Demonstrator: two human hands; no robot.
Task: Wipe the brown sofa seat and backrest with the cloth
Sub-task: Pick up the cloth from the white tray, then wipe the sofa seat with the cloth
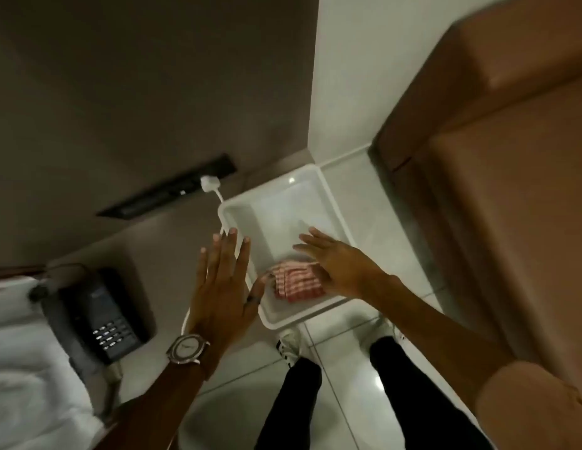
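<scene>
A folded red-and-white striped cloth (297, 280) lies in the near corner of a white plastic tub (328, 203) on the tiled floor. My right hand (335, 259) hovers flat over the tub, fingers spread, its palm just above the cloth's right edge. My left hand (223, 284), with a wristwatch and a ring, is open at the tub's left rim, thumb near the cloth. The brown sofa (510, 190) fills the right side of the view, seat and backrest both visible.
A black desk telephone (101, 316) sits on a small table at the left beside white bedding (26, 368). A white plug and cable (211, 186) hang from a wall socket strip behind the tub. My legs and shoes (289, 347) stand on the tiles.
</scene>
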